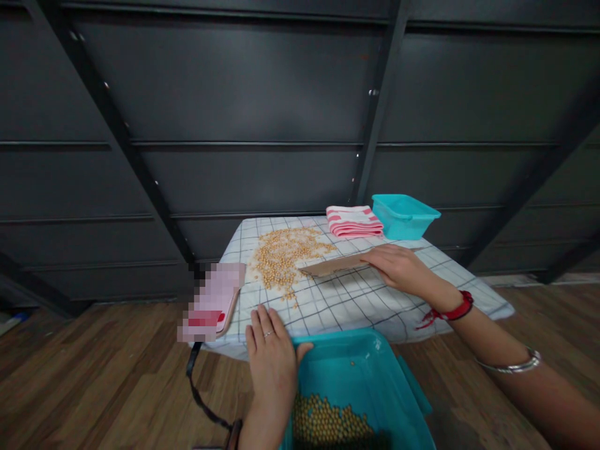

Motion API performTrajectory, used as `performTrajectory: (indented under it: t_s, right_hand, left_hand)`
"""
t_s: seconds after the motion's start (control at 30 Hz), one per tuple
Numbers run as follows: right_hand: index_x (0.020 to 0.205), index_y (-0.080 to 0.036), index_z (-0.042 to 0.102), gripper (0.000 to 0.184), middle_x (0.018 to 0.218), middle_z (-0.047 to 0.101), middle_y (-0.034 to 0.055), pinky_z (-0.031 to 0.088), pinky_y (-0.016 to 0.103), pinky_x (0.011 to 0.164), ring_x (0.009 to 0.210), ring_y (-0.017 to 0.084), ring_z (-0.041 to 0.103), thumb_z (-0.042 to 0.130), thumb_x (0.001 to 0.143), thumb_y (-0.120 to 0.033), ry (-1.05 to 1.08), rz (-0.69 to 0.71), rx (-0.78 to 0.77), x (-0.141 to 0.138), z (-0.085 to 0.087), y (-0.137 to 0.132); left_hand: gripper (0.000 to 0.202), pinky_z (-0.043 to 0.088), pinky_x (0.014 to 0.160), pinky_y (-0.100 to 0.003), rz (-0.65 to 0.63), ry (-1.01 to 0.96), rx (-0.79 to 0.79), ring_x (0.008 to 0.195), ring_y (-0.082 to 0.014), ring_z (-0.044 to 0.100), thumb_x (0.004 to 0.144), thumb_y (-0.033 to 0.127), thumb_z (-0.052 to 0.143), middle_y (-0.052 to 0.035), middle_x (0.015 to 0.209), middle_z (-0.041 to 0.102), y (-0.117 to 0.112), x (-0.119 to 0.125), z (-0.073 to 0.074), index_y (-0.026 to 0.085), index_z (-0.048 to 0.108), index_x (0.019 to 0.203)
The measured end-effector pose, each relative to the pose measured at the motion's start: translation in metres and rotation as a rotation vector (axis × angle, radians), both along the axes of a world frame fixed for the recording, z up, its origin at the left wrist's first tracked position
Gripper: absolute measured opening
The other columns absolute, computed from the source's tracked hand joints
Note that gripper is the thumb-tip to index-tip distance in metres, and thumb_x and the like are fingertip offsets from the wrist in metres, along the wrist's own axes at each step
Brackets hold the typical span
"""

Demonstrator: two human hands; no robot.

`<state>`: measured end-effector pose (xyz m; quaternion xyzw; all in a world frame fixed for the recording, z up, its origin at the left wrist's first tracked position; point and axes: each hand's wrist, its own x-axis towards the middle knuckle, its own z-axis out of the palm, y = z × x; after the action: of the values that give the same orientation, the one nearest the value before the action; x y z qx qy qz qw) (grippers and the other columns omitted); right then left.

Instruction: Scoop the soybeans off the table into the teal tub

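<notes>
My right hand is closed on a flat strip of cardboard, its far end touching the tablecloth. Just left of that end lies a spread of round yellow beans mixed with small whitish grains. My left hand rests on the cloth's front edge with fingers stretched out, its thumb over the rim of a large teal bin. Inside the bin, below the table edge, more beans are heaped toward its near side. A few stray beans sit ahead of my left fingertips.
A checked white cloth covers the small table. Behind are a folded pink-and-white towel and a smaller teal box. A pink phone lies at the left edge, with a black strap hanging below. A dark panelled wall stands behind.
</notes>
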<state>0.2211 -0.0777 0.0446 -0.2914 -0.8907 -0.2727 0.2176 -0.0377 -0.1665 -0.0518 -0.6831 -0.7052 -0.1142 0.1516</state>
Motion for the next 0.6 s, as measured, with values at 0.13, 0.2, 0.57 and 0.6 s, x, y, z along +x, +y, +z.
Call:
performTrajectory:
  t_s: [0.13, 0.2, 0.57, 0.6]
  right_hand:
    - [0.096, -0.017, 0.060, 0.032, 0.084, 0.067, 0.0063, 0.049, 0.032, 0.070, 0.077, 0.017, 0.061, 0.038, 0.077, -0.004, 0.007, -0.015, -0.009, 0.000, 0.001, -0.002]
    - [0.096, -0.016, 0.060, 0.032, 0.085, 0.067, 0.0070, 0.049, 0.033, 0.069, 0.077, 0.018, 0.061, 0.037, 0.077, -0.004, -0.005, -0.014, -0.009, -0.002, 0.000, -0.001]
    - [0.096, -0.016, 0.059, 0.033, 0.085, 0.068, 0.0066, 0.050, 0.032, 0.071, 0.078, 0.017, 0.061, 0.036, 0.076, -0.003, 0.013, 0.036, 0.024, 0.003, 0.002, -0.015]
    - [0.096, -0.016, 0.059, 0.033, 0.085, 0.068, 0.0069, 0.050, 0.032, 0.070, 0.078, 0.017, 0.061, 0.036, 0.076, -0.003, 0.013, 0.035, 0.037, 0.003, 0.003, -0.015]
  left_hand:
    - [0.079, 0.036, 0.098, -0.053, -0.005, 0.010, 0.008, 0.122, -0.0390, 0.041, 0.073, 0.058, 0.049, -0.0323, 0.130, 0.043, 0.000, -0.001, -0.002, -0.003, 0.044, 0.124]
    - [0.080, 0.037, 0.097, -0.052, 0.006, 0.037, -0.007, 0.122, -0.0389, 0.041, 0.072, 0.057, 0.051, -0.0319, 0.130, 0.043, 0.000, 0.000, -0.001, -0.003, 0.045, 0.123]
    - [0.080, 0.038, 0.096, -0.051, 0.007, 0.082, -0.001, 0.120, -0.0380, 0.043, 0.071, 0.059, 0.050, -0.0309, 0.129, 0.045, 0.000, -0.001, -0.001, -0.002, 0.046, 0.123]
    - [0.080, 0.038, 0.096, -0.051, 0.009, 0.085, -0.008, 0.120, -0.0384, 0.043, 0.071, 0.058, 0.051, -0.0311, 0.129, 0.044, 0.000, -0.001, 0.000, -0.003, 0.046, 0.123]
